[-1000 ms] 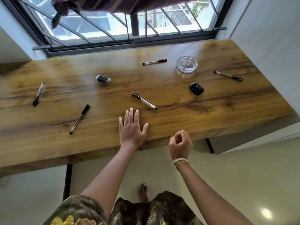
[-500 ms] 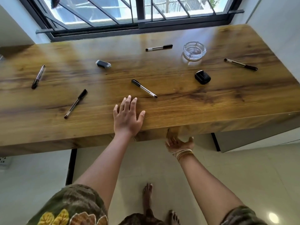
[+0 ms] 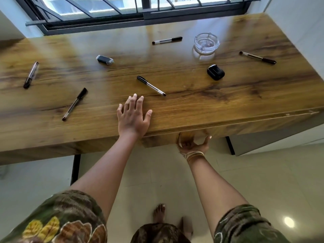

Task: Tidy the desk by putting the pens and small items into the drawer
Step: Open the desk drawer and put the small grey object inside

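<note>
Several pens lie scattered on the wooden desk (image 3: 228,106): one (image 3: 151,85) just beyond my left hand, two at the left (image 3: 75,104) (image 3: 31,74), one at the back (image 3: 167,40), one far right (image 3: 257,57). A grey-black lighter (image 3: 104,59) and a black earbud case (image 3: 215,72) also lie there. My left hand (image 3: 133,116) rests flat and open on the desk's front edge. My right hand (image 3: 192,145) is palm up beneath the edge, its fingers curled onto the bottom of the drawer front (image 3: 157,142); the fingertips are hidden.
A glass ashtray (image 3: 206,43) stands at the back right. A barred window (image 3: 140,13) runs behind the desk and a white wall (image 3: 298,23) closes its right end. A black desk leg (image 3: 75,169) stands at the left; my bare feet (image 3: 159,213) are on the tiled floor.
My right hand dropped from a fist above the desk edge, turned palm up and hooked under the drawer front. My left hand stayed flat on the desk. The view moved closer.
</note>
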